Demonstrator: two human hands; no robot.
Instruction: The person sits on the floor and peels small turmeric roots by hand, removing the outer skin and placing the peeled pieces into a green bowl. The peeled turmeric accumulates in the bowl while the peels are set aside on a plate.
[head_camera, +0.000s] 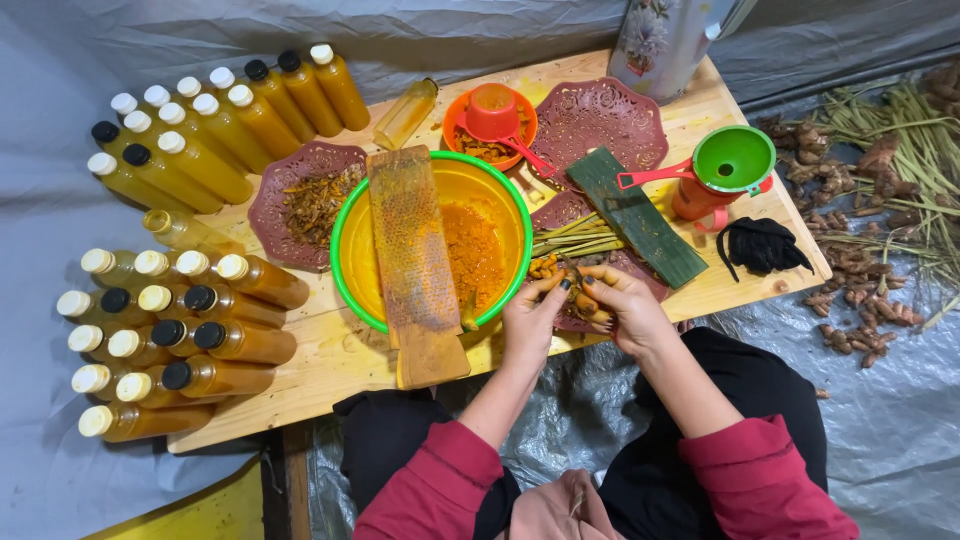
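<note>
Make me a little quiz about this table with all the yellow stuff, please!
1. True or false: the wooden grater board lies across the green-rimmed bowl.
2. What sits on top of the orange jug at the right? A) a green funnel B) a white cap C) a spoon
3. What do the left hand and right hand hold between them?

Key:
1. True; orange grated pulp lies in the bowl beside it.
2. A, the green funnel.
3. A small orange root piece, over the dark red plate.
</note>
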